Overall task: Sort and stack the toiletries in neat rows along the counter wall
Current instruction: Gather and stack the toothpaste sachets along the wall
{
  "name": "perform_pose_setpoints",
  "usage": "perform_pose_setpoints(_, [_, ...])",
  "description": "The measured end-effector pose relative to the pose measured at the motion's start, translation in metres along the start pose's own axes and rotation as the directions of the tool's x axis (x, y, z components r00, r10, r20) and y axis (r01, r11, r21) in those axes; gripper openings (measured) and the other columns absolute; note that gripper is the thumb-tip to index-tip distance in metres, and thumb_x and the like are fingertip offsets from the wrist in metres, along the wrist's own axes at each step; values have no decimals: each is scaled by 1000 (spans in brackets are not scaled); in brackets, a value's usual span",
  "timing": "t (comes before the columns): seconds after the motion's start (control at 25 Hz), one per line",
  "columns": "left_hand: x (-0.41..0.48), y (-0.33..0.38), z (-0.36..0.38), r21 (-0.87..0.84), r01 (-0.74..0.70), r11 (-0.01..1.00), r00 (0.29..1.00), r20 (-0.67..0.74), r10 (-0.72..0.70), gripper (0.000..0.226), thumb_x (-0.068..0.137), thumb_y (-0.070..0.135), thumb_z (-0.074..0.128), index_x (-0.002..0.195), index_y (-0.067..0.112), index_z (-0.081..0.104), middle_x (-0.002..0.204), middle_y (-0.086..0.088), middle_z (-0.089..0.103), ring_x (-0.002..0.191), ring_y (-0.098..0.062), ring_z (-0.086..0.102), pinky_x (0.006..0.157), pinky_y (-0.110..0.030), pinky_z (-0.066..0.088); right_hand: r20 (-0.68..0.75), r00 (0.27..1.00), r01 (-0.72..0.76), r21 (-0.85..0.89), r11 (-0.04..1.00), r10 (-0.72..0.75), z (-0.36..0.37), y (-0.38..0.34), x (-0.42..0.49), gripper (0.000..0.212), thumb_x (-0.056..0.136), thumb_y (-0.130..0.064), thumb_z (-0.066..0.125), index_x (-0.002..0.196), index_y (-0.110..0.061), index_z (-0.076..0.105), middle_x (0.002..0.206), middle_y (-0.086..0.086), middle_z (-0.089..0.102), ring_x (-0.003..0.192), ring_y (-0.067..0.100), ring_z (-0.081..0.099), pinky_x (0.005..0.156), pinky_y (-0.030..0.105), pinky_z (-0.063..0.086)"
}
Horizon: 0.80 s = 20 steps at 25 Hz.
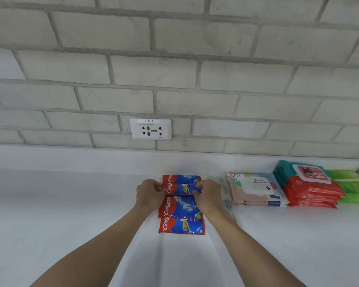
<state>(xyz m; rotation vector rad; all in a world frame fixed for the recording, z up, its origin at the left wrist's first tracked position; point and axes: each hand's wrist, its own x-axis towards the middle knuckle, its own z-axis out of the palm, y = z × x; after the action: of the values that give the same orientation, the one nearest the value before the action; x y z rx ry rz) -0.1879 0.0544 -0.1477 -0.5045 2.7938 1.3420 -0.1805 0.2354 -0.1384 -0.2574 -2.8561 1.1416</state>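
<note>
Both hands pinching the back toothpaste pack (181,184) at the wall, on the desk (71,204).
L hand (148,193) & R hand (208,195) clamp its ends; risk: a nudge skews the 2 front packs (181,216), slick foil slides w/ little push.

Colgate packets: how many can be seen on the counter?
3 or more: far packets by the wall, overlapping; middle packet; near packet. Others may be hidden beneath.

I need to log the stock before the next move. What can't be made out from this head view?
- Colgate sachets: count per pile hidden by overlap; the left hand and right hand cover the edges of the far pile.
- Green packs: mostly hidden behind the red wipes stack; label unseen.
- Clear packet: under the right hand and pastel wipes.
- Socket: small print too small.
</note>
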Motion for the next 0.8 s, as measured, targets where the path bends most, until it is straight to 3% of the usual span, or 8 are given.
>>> perform_pose_setpoints(0.2, [-2,-2,3,64,-46,997,999,-6,47,34,88,36,64,112,11,64,109,-6,69,96,-18,66,84,-31,55,26,1000,-1,-53,999,2,2,0,0,30,95,-18,59,124,-8,59,125,8,61,111,18,60,74,17,45])
perform_pose_setpoints(0.36, [-2,-1,2,71,-33,997,999,8,33,40,89,41,62,115,11,63,109,-6,69,95,-18,66,80,-27,52,11,1000,1,-68,998,0,3,-2,-3,29,96,-20,58,123,-10,59,127,8,59,114,18,58,80,21,49])
perform_pose_setpoints(0.52, [-6,-1,-2,51,-30,998,1000,-7,30,44,90,43,58,117,9,62,111,-6,67,99,-17,63,78,-23,46,-7,1000,6,-50,999,-6,1,-4,-8,26,96,-21,58,122,-15,59,130,4,54,116,14,55,60,7,37])
perform_pose_setpoints(0.6, [-13,-3,-8,63,-82,995,996,-19,83,41,92,42,56,118,10,61,113,-5,64,97,-15,59,79,-23,44,-13,1000,22,-38,999,-23,-2,-8,-14,24,97,-20,56,120,-16,60,128,3,53,110,13,55,60,9,40])
perform_pose_setpoints(0.68, [-22,-3,-14,63,-182,981,982,-46,185,33,93,37,56,117,14,59,109,-1,60,95,-12,55,78,-22,42,-26,998,51,-20,998,-52,-3,-10,-21,20,96,-18,55,115,-18,62,122,3,55,98,11,55,71,16,46])
perform_pose_setpoints(0.8, [-36,-7,-27,36,-323,946,942,-80,325,23,93,29,56,114,19,59,104,7,53,99,-13,55,78,-20,44,-15,993,121,0,993,-121,-1,-19,-37,18,95,-16,55,111,-19,64,116,-2,59,97,9,56,78,16,43])
